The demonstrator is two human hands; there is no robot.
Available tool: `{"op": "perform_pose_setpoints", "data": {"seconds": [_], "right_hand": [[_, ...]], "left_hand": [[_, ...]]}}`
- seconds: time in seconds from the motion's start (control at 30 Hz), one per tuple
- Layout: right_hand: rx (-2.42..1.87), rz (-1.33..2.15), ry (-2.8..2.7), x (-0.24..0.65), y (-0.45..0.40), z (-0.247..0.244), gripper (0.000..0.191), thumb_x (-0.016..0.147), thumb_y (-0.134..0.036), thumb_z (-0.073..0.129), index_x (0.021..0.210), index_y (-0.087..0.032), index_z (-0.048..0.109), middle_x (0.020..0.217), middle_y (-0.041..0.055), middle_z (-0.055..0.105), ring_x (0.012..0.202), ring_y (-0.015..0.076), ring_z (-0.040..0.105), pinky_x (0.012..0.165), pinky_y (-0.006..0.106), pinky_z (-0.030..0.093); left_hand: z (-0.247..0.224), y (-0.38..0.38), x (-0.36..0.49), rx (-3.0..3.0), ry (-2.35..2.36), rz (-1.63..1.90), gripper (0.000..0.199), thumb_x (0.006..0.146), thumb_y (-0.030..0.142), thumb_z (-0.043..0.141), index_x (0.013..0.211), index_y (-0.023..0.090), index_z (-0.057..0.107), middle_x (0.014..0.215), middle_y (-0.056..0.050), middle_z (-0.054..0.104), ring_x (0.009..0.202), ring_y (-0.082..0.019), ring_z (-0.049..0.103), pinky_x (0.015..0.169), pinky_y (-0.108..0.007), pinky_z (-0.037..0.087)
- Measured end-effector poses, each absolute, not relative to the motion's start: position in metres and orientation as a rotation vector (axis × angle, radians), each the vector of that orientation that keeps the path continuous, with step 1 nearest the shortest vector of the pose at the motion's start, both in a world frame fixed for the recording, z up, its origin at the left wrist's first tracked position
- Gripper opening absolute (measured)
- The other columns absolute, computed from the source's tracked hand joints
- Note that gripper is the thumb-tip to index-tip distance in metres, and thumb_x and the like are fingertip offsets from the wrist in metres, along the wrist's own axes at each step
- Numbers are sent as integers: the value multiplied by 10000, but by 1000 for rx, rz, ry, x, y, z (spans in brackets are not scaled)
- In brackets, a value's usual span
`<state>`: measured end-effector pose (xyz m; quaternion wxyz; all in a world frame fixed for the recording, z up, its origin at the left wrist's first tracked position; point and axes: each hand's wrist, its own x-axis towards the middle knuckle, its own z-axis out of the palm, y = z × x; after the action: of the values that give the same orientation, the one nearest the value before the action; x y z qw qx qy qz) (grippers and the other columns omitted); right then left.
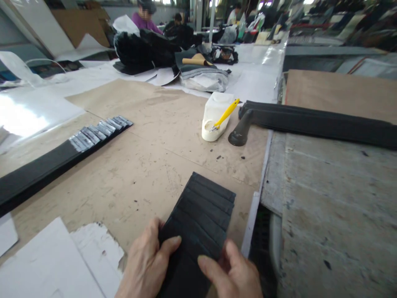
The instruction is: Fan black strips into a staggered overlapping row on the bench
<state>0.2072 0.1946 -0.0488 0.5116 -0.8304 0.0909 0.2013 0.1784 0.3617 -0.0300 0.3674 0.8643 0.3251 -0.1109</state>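
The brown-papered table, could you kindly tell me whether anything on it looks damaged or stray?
The white sheet at lower left has a ragged edge, unlike the straight-edged sheet beside it. Small dark bits lie loose near the white container.

Two hands, one left hand [149,254] and one right hand [234,273]. Three black stacks [198,215]: one in both hands, one at left, one at right; layers too tight to count. One brush [228,111], one white container [213,108], one grey tool [242,129]. Three white sheets [43,258]. At least three people [145,21], blurred.
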Motion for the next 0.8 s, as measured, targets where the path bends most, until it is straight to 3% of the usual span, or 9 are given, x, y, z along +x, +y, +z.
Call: {"op": "perform_pose_setpoints", "data": {"seconds": [0.2, 0.3, 0.43, 0.53, 0.7, 0.8], "right_hand": [[-2127, 464, 239, 280, 188, -41, 224, 635, -428, 597, 701, -217, 559, 709, 31, 669, 686, 209, 625, 619, 279, 449], [-2313, 399, 221, 283, 185, -44, 260, 640, -450, 598, 749, -215, 582, 687, 35, 658, 676, 223, 623, 628, 306, 442], [-2288, 214, 213, 258, 175, -46, 504, 673, -552, 545, 990, -162, 595, 781, 66, 669, 668, 211, 634, 647, 312, 487], [-2220, 238, 130, 229, 166, -48, 503, 702, -585, 540, 956, -157, 609, 740, 63, 662, 612, 187, 633, 566, 264, 505], [-2277, 71, 13, 205, 164, -57, 390, 819, -512, 493, 985, -172, 589, 744, 36, 654, 578, 156, 621, 549, 239, 502], [-2357, 5, -144, 211, 166, -65, 359, 823, -461, 530, 1008, -157, 580, 735, 32, 667, 566, 149, 635, 538, 219, 509]], "left_hand": [[-36, 343, 261, 2306, 745, -184, 170, 752, 338, 569, 755, 187, 489, 705, -29, 553, 727, -207, 544, 629, -297, 364], [-39, 343, 257, 2317, 701, -109, 274, 769, 375, 543, 948, 169, 546, 901, -68, 610, 894, -226, 557, 786, -345, 414], [-41, 351, 217, 2315, 666, -15, 487, 824, 459, 373, 1207, 176, 477, 1209, -74, 539, 1123, -223, 485, 991, -406, 372], [-50, 358, 180, 2332, 730, 24, 555, 839, 525, 320, 1288, 212, 416, 1321, -50, 478, 1206, -225, 447, 1052, -456, 346], [-65, 361, 139, 2639, 576, 164, 628, 859, 528, 379, 1383, 206, 255, 1373, -92, 420, 1243, -247, 424, 991, -470, 424], [-67, 357, 129, 2904, 377, 154, 944, 722, 616, 531, 1431, 216, 53, 1419, -133, 335, 1259, -334, 386, 911, -530, 444]]}}
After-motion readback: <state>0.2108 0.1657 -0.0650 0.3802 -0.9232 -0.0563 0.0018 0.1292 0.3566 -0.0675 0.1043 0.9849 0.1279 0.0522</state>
